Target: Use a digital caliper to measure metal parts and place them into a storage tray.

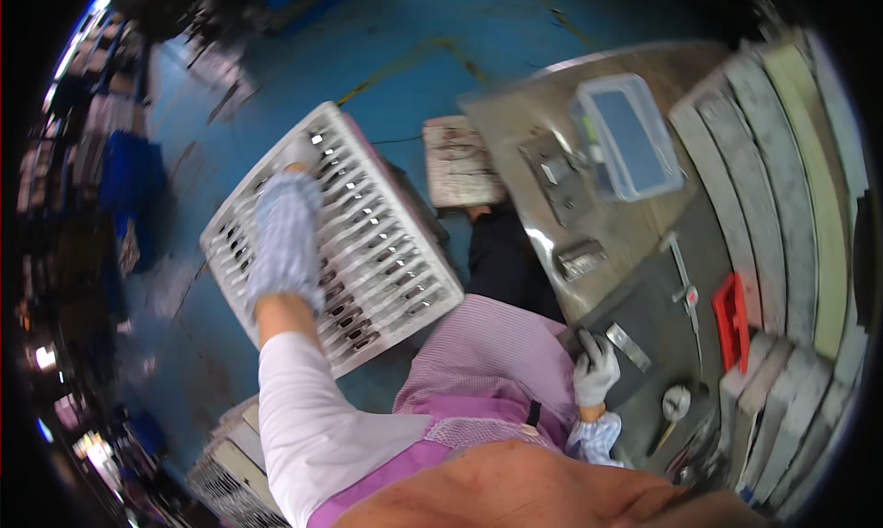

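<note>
My left arm reaches out over a white slotted tray that holds rows of small dark and shiny metal parts. At its end my left hand, in a pale glove, is over the tray's far corner; blur and the checked sleeve cover hide its fingers. My right hand, in a white glove, rests on the dark mat of the bench, fingers stretched out and apart. Beside its fingertips lies a flat silver metal bar, apparently untouched.
Farther up the metal bench stand a clear plastic box and some metal blocks. A caliper-like tool, a red plastic holder and a round dial gauge lie rightward. Stacked pale trays line the right side.
</note>
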`<state>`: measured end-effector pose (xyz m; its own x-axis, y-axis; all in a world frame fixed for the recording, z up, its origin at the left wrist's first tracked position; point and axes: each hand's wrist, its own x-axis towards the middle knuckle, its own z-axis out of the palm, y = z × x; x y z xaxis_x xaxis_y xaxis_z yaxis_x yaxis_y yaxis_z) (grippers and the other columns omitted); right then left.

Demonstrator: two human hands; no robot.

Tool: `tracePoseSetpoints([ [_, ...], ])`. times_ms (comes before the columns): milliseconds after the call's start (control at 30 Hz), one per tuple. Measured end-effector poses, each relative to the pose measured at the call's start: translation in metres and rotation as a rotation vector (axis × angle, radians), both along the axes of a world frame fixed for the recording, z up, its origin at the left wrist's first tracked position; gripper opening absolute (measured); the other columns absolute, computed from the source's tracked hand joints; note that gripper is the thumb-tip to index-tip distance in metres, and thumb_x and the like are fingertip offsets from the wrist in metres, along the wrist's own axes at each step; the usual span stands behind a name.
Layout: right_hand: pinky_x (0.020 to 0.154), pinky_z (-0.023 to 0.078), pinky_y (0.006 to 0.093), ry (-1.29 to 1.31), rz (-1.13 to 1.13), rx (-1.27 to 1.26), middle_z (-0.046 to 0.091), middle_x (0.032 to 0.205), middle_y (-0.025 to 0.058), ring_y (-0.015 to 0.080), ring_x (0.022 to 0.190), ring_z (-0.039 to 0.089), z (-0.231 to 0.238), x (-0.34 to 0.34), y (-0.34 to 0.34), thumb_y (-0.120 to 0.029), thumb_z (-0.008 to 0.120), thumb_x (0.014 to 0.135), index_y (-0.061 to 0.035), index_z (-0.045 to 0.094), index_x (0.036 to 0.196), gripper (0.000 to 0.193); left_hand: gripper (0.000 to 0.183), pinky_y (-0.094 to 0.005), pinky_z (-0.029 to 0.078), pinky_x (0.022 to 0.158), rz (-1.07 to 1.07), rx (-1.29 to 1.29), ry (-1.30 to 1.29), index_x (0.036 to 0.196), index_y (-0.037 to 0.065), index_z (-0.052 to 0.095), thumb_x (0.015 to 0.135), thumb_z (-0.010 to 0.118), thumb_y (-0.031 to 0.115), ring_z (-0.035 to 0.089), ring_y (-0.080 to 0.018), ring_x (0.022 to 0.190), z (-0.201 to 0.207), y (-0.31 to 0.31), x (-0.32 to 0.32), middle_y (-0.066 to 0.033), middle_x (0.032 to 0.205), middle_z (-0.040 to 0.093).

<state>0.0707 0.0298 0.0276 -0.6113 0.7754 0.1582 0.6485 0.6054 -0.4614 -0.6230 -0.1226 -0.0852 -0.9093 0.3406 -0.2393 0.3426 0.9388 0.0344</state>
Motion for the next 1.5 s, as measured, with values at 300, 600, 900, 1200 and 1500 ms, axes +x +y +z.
tracePoseSetpoints([
  [300,0.081,0.059,0.0376,0.206,0.127,-0.361,0.074,0.104,0.0107,0.0297,0.093,0.073,0.069,-0.052,-0.027,-0.016,0.07,0.087,-0.0109,0.073,0.121,0.035,0.023,-0.0416,0.059,0.069,-0.911,0.679,-0.667,0.104,0.009,0.077,0.086,0.078,0.022,0.073,-0.032,0.076,0.125,0.014,0.403,-0.0155,0.084,0.073],
  [600,0.083,0.055,0.0265,0.384,-0.541,-0.738,0.08,0.102,0.0066,0.0119,0.09,0.073,0.065,0.054,0.037,-0.024,0.075,0.093,-0.0052,0.079,0.112,0.027,0.028,-0.0397,0.056,0.087,-0.7,0.892,-0.518,0.118,0.01,0.07,0.09,0.072,0.009,0.07,-0.0325,0.101,0.127,0.097,0.541,-0.0114,0.113,0.072],
  [900,0.077,0.058,0.0311,0.237,-0.359,-0.575,0.077,0.091,0.0073,0.0238,0.084,0.075,0.064,0.063,0.057,-0.041,0.067,0.094,-0.0245,0.081,0.106,0.025,0.049,-0.0459,0.05,0.1,-0.838,0.913,-0.272,0.138,0.01,0.058,0.091,0.07,0.01,0.061,-0.0365,0.118,0.115,0.123,0.582,-0.0135,0.134,0.062],
  [1200,0.077,0.058,0.0344,0.282,-0.248,-0.541,0.077,0.099,0.0046,0.025,0.091,0.074,0.038,0.084,0.06,-0.039,0.069,0.093,-0.0225,0.082,0.104,0.023,0.071,-0.0673,0.026,0.117,-1.067,0.531,-0.111,0.153,0.002,0.035,0.091,0.065,0.02,0.031,-0.0411,0.15,0.104,0.121,0.61,-0.021,0.16,0.035],
  [1500,0.079,0.05,0.038,0.343,-0.291,0.065,0.072,0.101,0.0004,0.0216,0.087,0.067,-0.018,0.128,0.043,-0.014,0.082,0.078,-0.0198,0.082,0.103,0.026,0.072,-0.0629,0.029,0.118,-1.05,0.551,0.001,0.155,-0.003,0.026,0.096,0.059,0.021,0.035,-0.0436,0.147,0.093,0.121,0.62,-0.026,0.159,0.033],
])
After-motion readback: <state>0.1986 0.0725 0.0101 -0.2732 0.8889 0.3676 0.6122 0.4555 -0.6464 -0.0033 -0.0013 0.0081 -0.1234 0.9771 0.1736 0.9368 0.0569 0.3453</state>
